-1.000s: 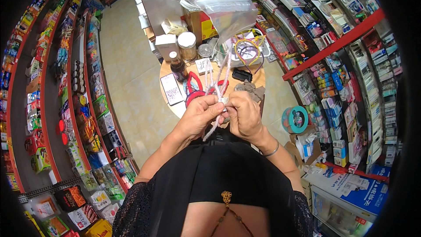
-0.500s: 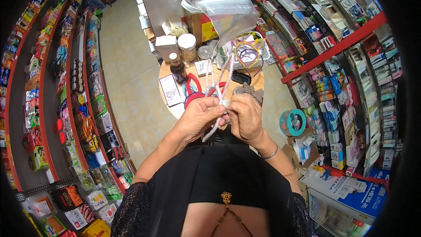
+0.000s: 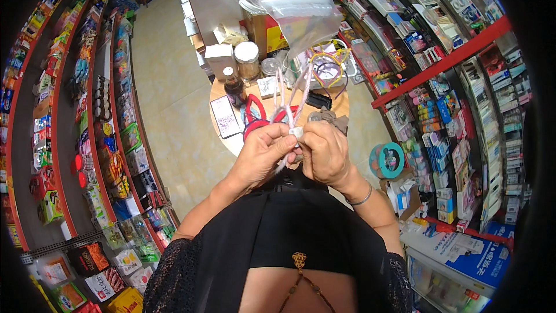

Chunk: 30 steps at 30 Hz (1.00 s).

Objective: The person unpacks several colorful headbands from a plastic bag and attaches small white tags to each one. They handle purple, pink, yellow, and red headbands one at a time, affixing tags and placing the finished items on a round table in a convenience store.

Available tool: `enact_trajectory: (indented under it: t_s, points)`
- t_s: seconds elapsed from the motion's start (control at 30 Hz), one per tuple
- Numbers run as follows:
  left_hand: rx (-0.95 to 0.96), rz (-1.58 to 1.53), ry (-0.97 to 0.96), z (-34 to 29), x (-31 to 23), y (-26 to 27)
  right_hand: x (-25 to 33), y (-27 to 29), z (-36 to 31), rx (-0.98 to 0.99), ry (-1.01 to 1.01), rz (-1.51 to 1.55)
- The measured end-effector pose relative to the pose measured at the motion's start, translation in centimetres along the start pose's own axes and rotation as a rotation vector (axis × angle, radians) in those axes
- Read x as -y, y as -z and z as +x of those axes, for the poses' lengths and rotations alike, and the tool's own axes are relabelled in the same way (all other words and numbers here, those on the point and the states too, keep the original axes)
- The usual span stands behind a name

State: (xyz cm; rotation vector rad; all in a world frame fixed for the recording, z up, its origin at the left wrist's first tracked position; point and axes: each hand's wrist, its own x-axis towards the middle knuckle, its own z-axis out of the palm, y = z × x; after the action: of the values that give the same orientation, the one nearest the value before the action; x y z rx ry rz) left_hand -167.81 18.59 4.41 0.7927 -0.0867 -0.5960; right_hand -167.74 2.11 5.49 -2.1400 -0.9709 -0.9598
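Note:
Both hands meet just above the near side of the round table [image 3: 346, 104]. My left hand [image 3: 266, 153] pinches a bundle of pale pinkish, fuzzy pipe cleaners [image 3: 291, 115], thumb against fingers. My right hand [image 3: 325, 149] is closed at the same spot, its fingertips on a small white piece [image 3: 297, 132] wrapped round the bundle. Two loops stand upright above the hands, and a tail hangs beneath, partly hidden by the fingers. Behind the hands lies a red and blue looped item [image 3: 255, 110], partly covered.
On the table are a phone [image 3: 225, 117], a dark bottle [image 3: 234, 88], a lidded jar [image 3: 247, 61], a black item [image 3: 318, 100], a brown cloth [image 3: 330, 119] and yellow and purple headbands [image 3: 329, 71]. A clear plastic bag [image 3: 304, 14] rises behind. Stocked shelves flank both sides; a teal-rimmed tub [image 3: 387, 160] stands right.
The hands stay together on the bundle. The tail below has swung closer under the fingers and shows less, and the upright loops have shifted slightly.

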Motion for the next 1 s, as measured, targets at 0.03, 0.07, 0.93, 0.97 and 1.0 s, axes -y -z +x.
enact_trajectory:
  t_s: [0.03,0.07,0.93,0.97,1.0]
  points:
    - [-0.007,0.026,-0.021,0.2,0.1,0.2,-0.1,0.1,0.3,0.016,0.023,-0.011]
    - [-0.013,0.051,-0.041,0.2,0.2,0.2,-0.1,0.3,0.4,0.029,0.022,-0.005]
    - [-0.052,0.011,-0.07,0.7,0.7,1.3,0.0,-0.8,-0.4,-0.011,-0.193,0.141]
    - [-0.083,0.073,-0.082,0.9,0.7,1.4,-0.3,-1.3,-1.0,-0.044,-0.244,0.192]
    - [-0.12,0.137,-0.096,1.0,0.6,1.6,-0.3,-1.8,-1.5,-0.057,-0.311,0.218]
